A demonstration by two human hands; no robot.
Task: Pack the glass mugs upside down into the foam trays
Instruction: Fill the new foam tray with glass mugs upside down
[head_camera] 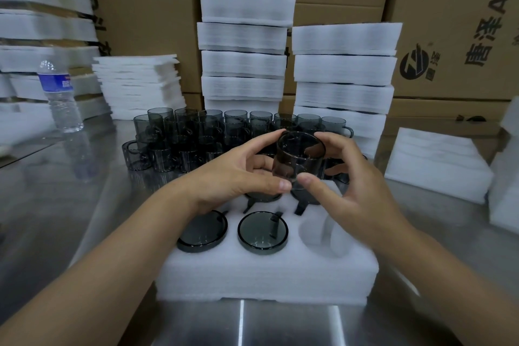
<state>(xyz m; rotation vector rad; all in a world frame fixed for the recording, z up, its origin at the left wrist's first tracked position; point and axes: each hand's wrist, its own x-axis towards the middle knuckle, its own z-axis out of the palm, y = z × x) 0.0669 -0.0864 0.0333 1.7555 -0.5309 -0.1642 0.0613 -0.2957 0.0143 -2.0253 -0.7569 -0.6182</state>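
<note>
A smoky grey glass mug [298,157] is held above the white foam tray [266,270], its open mouth tilted toward me. My left hand [238,174] grips its left side and my right hand [345,177] grips its right side, thumbs meeting at its lower edge. The tray lies on the steel table in front of me. Two mugs sit upside down in its near row, one at the left [203,230] and one in the middle [262,232]. Two more show in the far row under my hands. The near right pocket [323,233] is empty. Several upright mugs [202,135] stand behind the tray.
Tall stacks of foam trays [244,36] rise behind the mugs, with another stack [344,70] to their right. Thin foam sheets [137,84] are piled at the back left, a plastic water bottle [57,93] stands left, loose foam pieces [438,163] lie right. Cardboard boxes [455,22] form the backdrop.
</note>
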